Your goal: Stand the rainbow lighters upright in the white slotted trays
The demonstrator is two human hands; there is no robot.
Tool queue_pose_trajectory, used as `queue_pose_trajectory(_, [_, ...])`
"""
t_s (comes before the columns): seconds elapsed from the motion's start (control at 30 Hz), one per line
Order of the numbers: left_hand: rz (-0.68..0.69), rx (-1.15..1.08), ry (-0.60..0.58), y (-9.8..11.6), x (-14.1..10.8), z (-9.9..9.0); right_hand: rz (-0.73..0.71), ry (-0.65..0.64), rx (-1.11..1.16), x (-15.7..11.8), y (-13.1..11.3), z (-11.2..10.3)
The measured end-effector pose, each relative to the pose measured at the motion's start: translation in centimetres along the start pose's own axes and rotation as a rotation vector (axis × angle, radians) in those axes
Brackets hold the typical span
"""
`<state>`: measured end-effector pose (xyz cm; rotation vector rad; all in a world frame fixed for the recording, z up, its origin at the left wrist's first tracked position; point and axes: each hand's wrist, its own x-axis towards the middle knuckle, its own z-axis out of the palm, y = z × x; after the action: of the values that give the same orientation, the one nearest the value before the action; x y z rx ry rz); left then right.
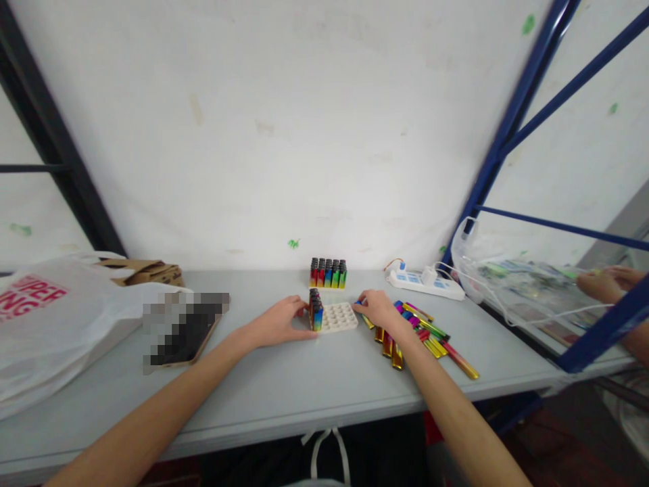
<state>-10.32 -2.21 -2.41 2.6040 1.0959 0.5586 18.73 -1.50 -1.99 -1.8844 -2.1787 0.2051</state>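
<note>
A white tray (pixel 339 318) with rows of round holes lies on the table, one row of multicoloured lighters (pixel 316 312) standing upright at its left end. My left hand (pixel 281 321) grips that end, thumb at the front edge and fingers behind. Beside the tray's right end is my right hand (pixel 378 308), its fingers pinched on a lighter (pixel 360 302) with a dark bluish end, mostly hidden by the fingers. Loose shiny lighters (pixel 398 355) in gold, red, green and purple lie in a heap under and beside my right wrist.
Behind the tray, a second block of lighters (pixel 328 274) stands upright near the wall. A power strip (pixel 428 284) with cables lies at the back right. Leftward are a phone (pixel 195 331), a plastic bag (pixel 65 325) and cardboard (pixel 152 272). Another person's hands (pixel 608 281) show beyond the blue frame (pixel 487 176).
</note>
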Motion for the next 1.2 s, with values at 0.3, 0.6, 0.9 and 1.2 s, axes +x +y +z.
queue_pose_trajectory(0.3, [0.014, 0.02, 0.009, 0.1, 0.1, -0.2, -0.179, 0.171, 0.667, 0.4, -1.3, 0.4])
queue_pose_trajectory(0.6, [0.037, 0.004, -0.077, 0.7, -0.5, -1.5, -0.165, 0.465, 0.622, -0.4, -3.2, 0.3])
queue_pose_trajectory(0.9, [0.044, 0.01, -0.096, 1.0, -0.6, -1.7, -0.133, 0.462, 0.622, -0.8, -3.8, 0.4])
queue_pose_trajectory(1.2, [0.052, 0.009, -0.087, 0.9, -0.6, -1.5, -0.124, 0.46, 0.537, -0.4, -3.9, 1.0])
